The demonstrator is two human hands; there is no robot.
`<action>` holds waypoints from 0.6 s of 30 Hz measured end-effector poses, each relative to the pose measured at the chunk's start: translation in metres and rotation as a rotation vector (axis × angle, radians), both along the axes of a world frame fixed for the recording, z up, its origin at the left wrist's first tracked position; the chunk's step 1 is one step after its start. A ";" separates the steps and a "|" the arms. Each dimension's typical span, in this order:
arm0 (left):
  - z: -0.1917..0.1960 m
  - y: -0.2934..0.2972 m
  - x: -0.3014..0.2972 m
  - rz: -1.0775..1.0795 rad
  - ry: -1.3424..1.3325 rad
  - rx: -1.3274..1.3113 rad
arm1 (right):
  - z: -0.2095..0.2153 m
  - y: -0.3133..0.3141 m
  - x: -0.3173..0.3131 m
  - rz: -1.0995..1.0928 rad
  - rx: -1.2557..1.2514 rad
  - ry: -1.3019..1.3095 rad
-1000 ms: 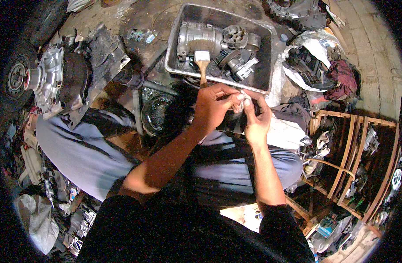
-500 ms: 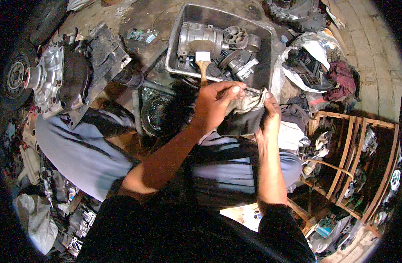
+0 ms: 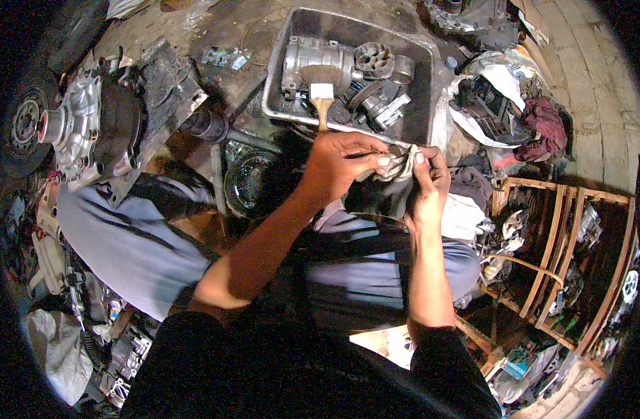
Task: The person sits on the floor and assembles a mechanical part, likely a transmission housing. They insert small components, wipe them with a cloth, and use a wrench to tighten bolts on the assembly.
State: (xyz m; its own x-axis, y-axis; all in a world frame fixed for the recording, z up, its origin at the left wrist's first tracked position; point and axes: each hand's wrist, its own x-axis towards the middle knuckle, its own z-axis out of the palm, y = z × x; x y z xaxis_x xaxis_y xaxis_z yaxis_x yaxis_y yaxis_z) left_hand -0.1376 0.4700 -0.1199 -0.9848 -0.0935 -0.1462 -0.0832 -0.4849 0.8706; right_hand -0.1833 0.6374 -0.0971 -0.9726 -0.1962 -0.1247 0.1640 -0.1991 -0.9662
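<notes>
Just before the tray's near edge, my two hands come together. A crumpled pale, grey-stained rag [image 3: 405,170] is bunched in the fingers of my right hand [image 3: 429,183]. My left hand [image 3: 341,162] is closed in a pinch, thumb and fingertips on a small dark metal piece [image 3: 397,149] at the rag's edge; most of that piece is hidden by cloth and fingers. A paintbrush [image 3: 321,110] with a wooden handle leans over the tray rim behind my left hand, its bristles against a cylindrical metal compressor [image 3: 311,59].
The grey metal tray [image 3: 270,91] also holds a pulley-like part [image 3: 372,105]. A metal housing [image 3: 86,133] stands at the left, by a dark round bowl [image 3: 250,183]. To the right are a white sack [image 3: 505,73], a maroon cloth [image 3: 543,126] and a wooden rack [image 3: 568,209] with parts.
My hands have drawn closer together. The thin rod that showed between them is now mostly covered by the rag and fingers. The brush and tray have stayed put.
</notes>
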 end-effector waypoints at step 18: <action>-0.002 0.000 0.000 -0.025 0.004 0.030 | 0.021 -0.013 0.017 0.061 0.553 0.416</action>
